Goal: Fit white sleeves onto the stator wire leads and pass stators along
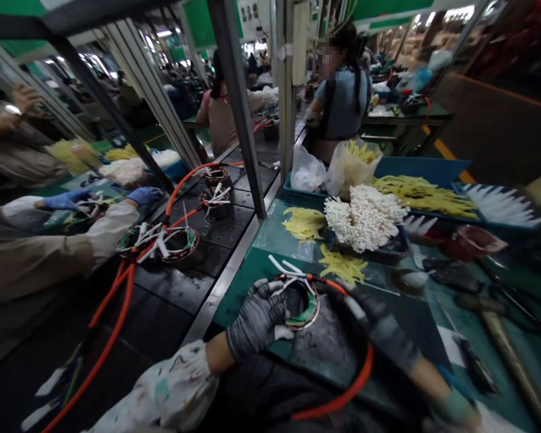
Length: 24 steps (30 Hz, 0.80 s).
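A wound motor stator [303, 300] with white sleeved leads and an orange cable [342, 394] lies on the green bench mat [252, 270] in front of me. My left hand [258, 319], in a grey glove, is closed round the stator's left rim. My right hand [379, 328], also in a dark glove, reaches in from the right and touches the stator's right side near the orange cable; it is blurred and its fingers are hard to read.
A black conveyor [180, 288] to the left carries more stators [165, 240] with orange cables. A heap of white sleeves [365, 216] and yellow strips [304, 222] lies ahead. Scissors [505, 294] and a hammer handle [514, 361] lie right. A co-worker's blue-gloved hands [142, 195] work left.
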Each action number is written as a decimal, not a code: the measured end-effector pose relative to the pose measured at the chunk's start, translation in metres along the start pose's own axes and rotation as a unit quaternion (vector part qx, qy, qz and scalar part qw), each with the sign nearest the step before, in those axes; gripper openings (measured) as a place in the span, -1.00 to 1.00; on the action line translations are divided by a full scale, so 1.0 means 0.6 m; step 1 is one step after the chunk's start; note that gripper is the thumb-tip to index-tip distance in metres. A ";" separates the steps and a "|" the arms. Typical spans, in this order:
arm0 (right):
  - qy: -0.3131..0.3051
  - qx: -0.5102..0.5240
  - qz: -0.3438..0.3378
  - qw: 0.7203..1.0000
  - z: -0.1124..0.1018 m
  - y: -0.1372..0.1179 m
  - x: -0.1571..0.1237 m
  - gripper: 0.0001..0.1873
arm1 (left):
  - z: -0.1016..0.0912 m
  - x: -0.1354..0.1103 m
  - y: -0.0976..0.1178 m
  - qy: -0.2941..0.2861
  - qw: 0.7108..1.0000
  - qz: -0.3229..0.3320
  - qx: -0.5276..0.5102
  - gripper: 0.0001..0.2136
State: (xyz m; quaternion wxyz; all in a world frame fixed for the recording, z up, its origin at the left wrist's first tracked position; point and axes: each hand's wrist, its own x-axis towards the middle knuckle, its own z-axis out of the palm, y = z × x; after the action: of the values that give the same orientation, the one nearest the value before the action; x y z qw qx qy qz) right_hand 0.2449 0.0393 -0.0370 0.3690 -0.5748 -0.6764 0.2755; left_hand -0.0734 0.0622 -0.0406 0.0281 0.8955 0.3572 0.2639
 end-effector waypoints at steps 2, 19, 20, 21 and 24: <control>0.000 -0.076 -0.044 0.996 0.009 0.003 0.052 -0.47 | 0.008 -0.001 0.032 0.068 0.996 -0.041 0.031 -0.62; 0.145 -0.207 -0.084 0.964 -0.050 -0.060 0.189 -0.75 | 0.051 -0.008 0.039 0.090 0.994 -0.043 0.050 -0.58; 0.132 -0.182 -0.101 0.969 -0.050 -0.068 0.183 -0.75 | 0.055 -0.010 0.036 0.067 0.995 -0.045 0.049 -0.55; 0.122 -0.150 -0.117 0.974 -0.051 -0.076 0.175 -0.76 | 0.057 -0.012 0.033 0.045 0.997 -0.048 0.046 -0.54; 0.148 -0.056 -0.128 0.979 -0.066 -0.103 0.140 -0.81 | 0.052 -0.015 0.032 0.026 0.998 -0.048 0.043 -0.56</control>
State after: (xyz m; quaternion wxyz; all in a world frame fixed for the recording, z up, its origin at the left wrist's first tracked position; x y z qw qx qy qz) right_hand 0.2363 0.1080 0.0506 0.4643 -0.5373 -0.6970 0.0997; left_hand -0.0513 0.0463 -0.0668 -0.0074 0.8705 0.4118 0.2694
